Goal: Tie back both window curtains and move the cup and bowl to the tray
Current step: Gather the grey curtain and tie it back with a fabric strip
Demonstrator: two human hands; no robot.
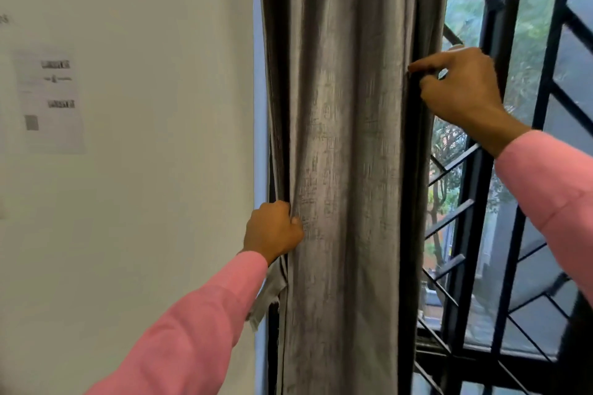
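Observation:
A grey curtain [346,144] hangs gathered in folds at the left side of the window. My left hand [274,228] grips its left edge low down, and a loose grey strip of fabric [266,295] hangs below that hand. Higher up, my right hand [462,90] pinches the curtain's dark right edge, fingers curled round the fold. Both arms wear pink sleeves. No cup, bowl or tray is in view.
A white wall [144,202] with a printed paper sheet [51,99] is on the left. Behind and to the right of the curtain stands a window with a black metal grille [510,170]; trees show outside.

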